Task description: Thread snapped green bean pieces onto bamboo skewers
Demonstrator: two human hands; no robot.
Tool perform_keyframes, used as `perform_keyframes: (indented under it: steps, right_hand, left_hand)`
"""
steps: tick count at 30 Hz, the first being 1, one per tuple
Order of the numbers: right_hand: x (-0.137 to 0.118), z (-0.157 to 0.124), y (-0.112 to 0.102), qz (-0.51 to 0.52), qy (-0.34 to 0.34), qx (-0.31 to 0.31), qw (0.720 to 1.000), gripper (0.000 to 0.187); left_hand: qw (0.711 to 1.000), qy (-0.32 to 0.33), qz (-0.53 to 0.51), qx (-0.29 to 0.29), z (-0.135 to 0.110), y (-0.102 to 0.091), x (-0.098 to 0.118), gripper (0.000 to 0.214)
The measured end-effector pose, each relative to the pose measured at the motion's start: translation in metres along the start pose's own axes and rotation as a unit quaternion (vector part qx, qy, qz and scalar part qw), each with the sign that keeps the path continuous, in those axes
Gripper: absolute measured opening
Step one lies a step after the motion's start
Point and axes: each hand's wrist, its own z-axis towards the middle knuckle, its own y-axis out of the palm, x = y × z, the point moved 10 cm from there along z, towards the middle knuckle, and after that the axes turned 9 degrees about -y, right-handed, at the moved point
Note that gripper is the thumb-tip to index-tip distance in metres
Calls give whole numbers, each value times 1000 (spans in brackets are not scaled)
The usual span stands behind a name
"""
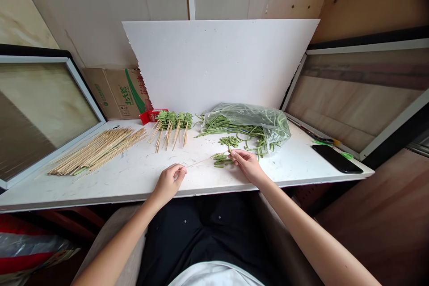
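Note:
My left hand [170, 179] is closed around one end of a thin bamboo skewer [200, 162], which slants up to the right over the white tabletop. At the skewer's far end, the fingers of my right hand [246, 163] pinch a short piece of green long bean [229, 148]. Whether the skewer has pierced that piece is too small to tell. Beside my right fingertips lie several cut bean pieces [219, 159], and a second small heap of cut pieces [229, 141] sits just behind them.
Loose skewers [97, 149] are spread at the left. Finished-looking bundles of bean skewers [174, 120] lean by a red packet [150, 116]. A clear plastic bag [248, 114] holds whole long beans [224, 126]. At the right lie a black phone [337, 158] and scissors [321, 140].

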Motion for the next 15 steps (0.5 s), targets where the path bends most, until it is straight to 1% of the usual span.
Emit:
perform_keyframes:
  steps: [6, 15]
  right_hand:
    - [1, 0, 0, -10, 7, -2, 1000, 43]
    - [-3, -1, -8, -51, 4, 31, 998, 41]
  left_hand:
    - [1000, 4, 8, 5, -1, -1, 2, 36]
    - [999, 17, 33, 10, -2, -2, 5, 37]
